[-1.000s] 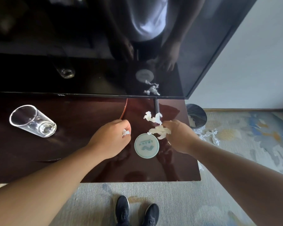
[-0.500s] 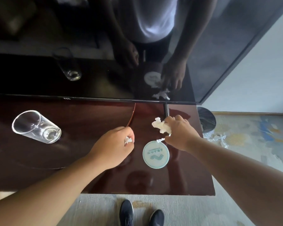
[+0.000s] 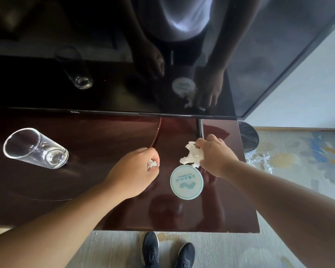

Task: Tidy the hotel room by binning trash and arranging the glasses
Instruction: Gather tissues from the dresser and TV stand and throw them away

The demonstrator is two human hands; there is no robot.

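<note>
Both hands loaded: left hand [image 3: 136, 172] curled round small scrap [image 3: 151, 163], right hand [image 3: 214, 154] pinching tissue wad [image 3: 191, 154]. Nothing binned; bin [image 3: 248, 136] at two o'clock, glass [image 3: 35, 148] at nine o'clock untouched.

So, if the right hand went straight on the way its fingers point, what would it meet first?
Most likely the TV's stand post, just beyond the right hand gripping the crumpled tissue; depth is unclear from above.

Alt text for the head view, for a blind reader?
The right hand grips crumpled white tissue on a dark table beside a round coaster; the left hand holds a smaller scrap. An empty glass sits left, a bin beyond the table's right edge.
</note>
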